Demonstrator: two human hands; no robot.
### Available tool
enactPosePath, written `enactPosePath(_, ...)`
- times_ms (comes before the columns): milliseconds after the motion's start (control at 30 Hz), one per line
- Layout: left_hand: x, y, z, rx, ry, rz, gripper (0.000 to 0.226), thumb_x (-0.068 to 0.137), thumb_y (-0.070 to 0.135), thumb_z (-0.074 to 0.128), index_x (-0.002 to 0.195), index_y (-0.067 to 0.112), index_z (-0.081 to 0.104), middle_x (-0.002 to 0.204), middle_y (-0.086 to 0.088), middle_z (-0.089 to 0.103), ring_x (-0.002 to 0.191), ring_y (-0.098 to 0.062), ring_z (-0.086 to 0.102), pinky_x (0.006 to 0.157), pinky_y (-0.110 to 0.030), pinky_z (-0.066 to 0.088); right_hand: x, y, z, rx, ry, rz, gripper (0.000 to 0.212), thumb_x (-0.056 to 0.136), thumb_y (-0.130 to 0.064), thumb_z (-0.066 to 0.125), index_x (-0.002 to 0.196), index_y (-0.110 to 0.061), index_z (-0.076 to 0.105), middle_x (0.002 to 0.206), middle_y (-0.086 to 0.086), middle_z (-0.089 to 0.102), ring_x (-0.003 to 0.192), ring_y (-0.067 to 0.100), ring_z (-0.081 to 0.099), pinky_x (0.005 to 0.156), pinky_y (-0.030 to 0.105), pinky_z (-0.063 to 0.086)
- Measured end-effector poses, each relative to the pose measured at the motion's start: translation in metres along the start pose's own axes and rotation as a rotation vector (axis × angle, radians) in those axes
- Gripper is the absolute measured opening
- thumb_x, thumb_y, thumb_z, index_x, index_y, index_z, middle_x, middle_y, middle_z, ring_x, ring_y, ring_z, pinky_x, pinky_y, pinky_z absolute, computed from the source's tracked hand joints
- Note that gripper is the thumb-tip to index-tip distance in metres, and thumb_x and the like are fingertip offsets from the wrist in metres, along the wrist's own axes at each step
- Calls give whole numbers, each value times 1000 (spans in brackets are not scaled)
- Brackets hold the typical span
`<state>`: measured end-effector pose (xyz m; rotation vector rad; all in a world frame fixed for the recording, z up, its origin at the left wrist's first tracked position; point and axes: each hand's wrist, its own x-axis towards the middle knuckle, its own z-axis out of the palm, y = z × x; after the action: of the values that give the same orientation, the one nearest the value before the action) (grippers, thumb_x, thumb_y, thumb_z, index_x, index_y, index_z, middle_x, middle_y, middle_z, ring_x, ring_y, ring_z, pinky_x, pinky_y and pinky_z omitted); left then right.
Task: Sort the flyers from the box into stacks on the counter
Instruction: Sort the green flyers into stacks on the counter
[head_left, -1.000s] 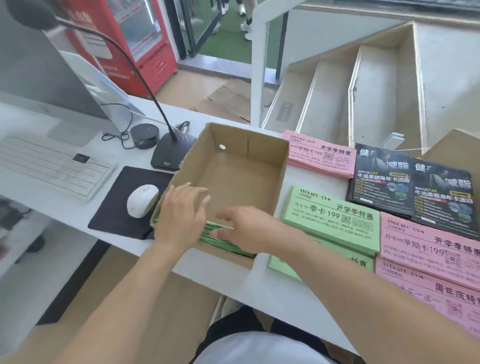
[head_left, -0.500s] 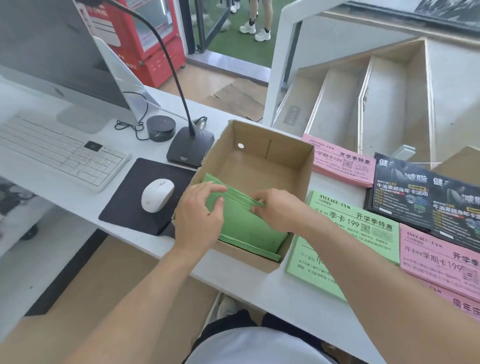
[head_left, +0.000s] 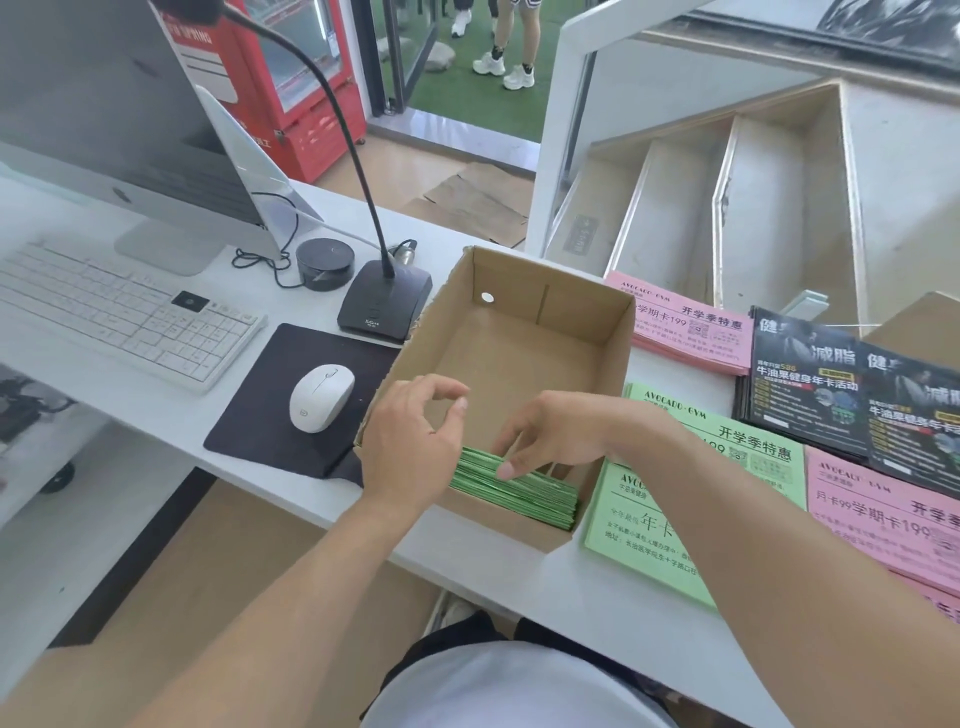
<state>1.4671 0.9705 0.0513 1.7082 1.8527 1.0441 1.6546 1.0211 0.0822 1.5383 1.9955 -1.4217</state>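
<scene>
The right hand (head_left: 550, 441) is pressing fingertips on the green flyers (head_left: 519, 491) in the box (head_left: 545, 332); the left hand (head_left: 410, 436) is hovering curled, empty; a loose pinch risks them fanning out.

- The left hand (head_left: 410, 441) is covering the near-left end of the green flyers (head_left: 519, 491) in the box (head_left: 545, 291).
- The pink stacks (head_left: 883, 514), right of the right hand (head_left: 550, 441), are running off the frame's edge.

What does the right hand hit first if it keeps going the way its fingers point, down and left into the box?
Likely the green flyers stacked against the box's near wall; the right hand's fingertips look already on their top edges. Depth is unclear.
</scene>
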Motion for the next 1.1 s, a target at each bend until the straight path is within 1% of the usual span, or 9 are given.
enactPosePath(167,1,-1,-2,-40,-26,-26,10,90,23,68,94,32,71,94,22,64,98,1,52,82,-28,45,2,1,-7,80,-52,36,44,85,-45,80,125,-29,70,116,-12,74,109,8,65,80,19,52)
enactPosePath(367,1,1,-4,-59,-12,-48,13,89,19,70,97,29,73,103,28,55,117,-5,56,98,-33,45,8,-10,-7,-224,96,77,37,88,-36,74,125,-34,67,111,-10,71,103,17,64,90,33,54)
enactPosePath(500,2,1,-4,-37,-49,-56,14,89,23,69,99,32,71,104,22,65,104,-6,55,93,-36,48,9,-17,15,-369,203,105,26,86,-30,68,107,-15,64,91,4,70,85,30,67,68,35,55)
enactPosePath(600,2,0,-7,-40,-73,-45,15,89,27,70,102,34,70,105,22,66,102,-3,53,95,-38,47,2,-16,22,-357,333,110,18,91,-29,59,106,-23,63,92,2,67,88,32,65,68,34,50)
enactPosePath(667,-2,3,-8,-72,-137,8,28,86,42,73,111,34,66,111,23,63,110,2,52,99,-33,46,-11,-13,15,-189,439,63,17,91,-29,56,105,-28,65,90,-1,69,87,29,67,70,35,54)
enactPosePath(767,-14,17,-5,-149,-296,140,75,72,67,74,136,33,52,138,22,50,133,3,40,110,-24,36,-41,-13,-2,363,602,-50,15,96,-28,61,106,-27,70,94,-5,75,89,21,72,80,37,58)
enactPosePath(900,-29,46,17,-59,-213,356,101,70,52,84,153,20,35,162,4,27,151,-11,22,118,-11,15,-80,-12,-17,836,600,-173,17,99,-32,64,103,-19,75,99,-1,80,96,21,76,96,48,57)
enactPosePath(1000,-32,69,25,-55,-102,371,73,86,44,69,148,15,43,150,-2,47,139,-13,44,111,-9,28,-106,-5,-15,863,609,-251,24,105,-33,53,105,-23,75,99,-8,79,93,9,74,89,34,59)
enactPosePath(1100,-34,90,27,-223,-144,293,41,101,32,50,138,15,55,103,7,71,81,3,62,72,-7,43,-125,14,-12,788,756,-295,37,106,-44,41,125,-33,72,117,-16,73,111,-1,65,101,24,48)
